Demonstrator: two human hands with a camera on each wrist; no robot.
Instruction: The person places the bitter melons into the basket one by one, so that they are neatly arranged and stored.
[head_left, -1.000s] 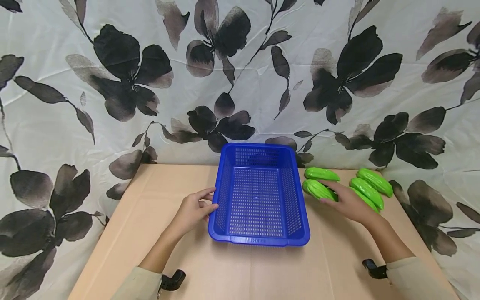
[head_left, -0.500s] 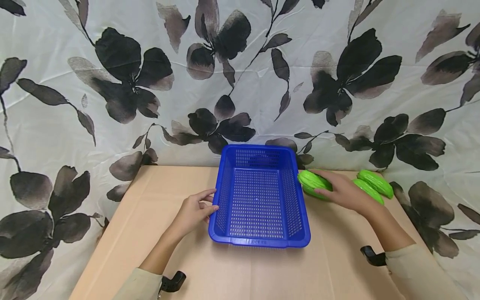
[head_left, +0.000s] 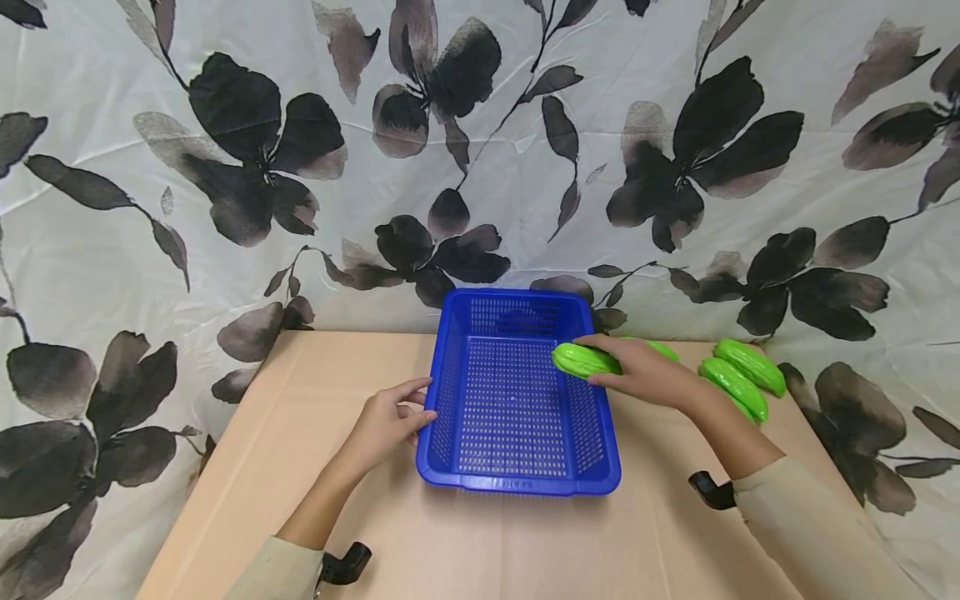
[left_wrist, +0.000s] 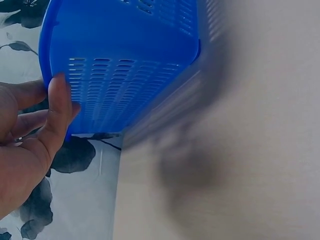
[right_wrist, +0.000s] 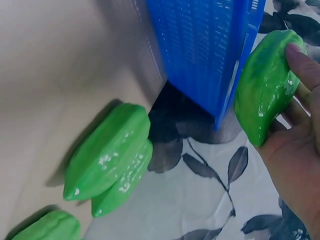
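Note:
A blue perforated plastic basket (head_left: 513, 400) sits mid-table. At its left rim, my left hand (head_left: 392, 421) pinches the edge between thumb and fingers; the left wrist view has the basket's side wall (left_wrist: 107, 90) beside the fingertips. Over the right rim, my right hand (head_left: 637, 367) grips a glossy green ridged fruit (head_left: 583, 360), whose tapered end shows in the right wrist view, where the thumb lies along the fruit (right_wrist: 265, 85). Another green fruit (head_left: 664, 350) lies behind the right hand, partly hidden.
Several more green fruits, among them one at the back (head_left: 750, 365) and one in front of it (head_left: 733, 388), lie at the table's right edge. Floral cloth (head_left: 562, 167) hangs behind the light tan table (head_left: 487, 550).
My right hand has taken hold of a green fruit beside the basket and carried it left, over the right rim. The left hand and the basket have stayed in place.

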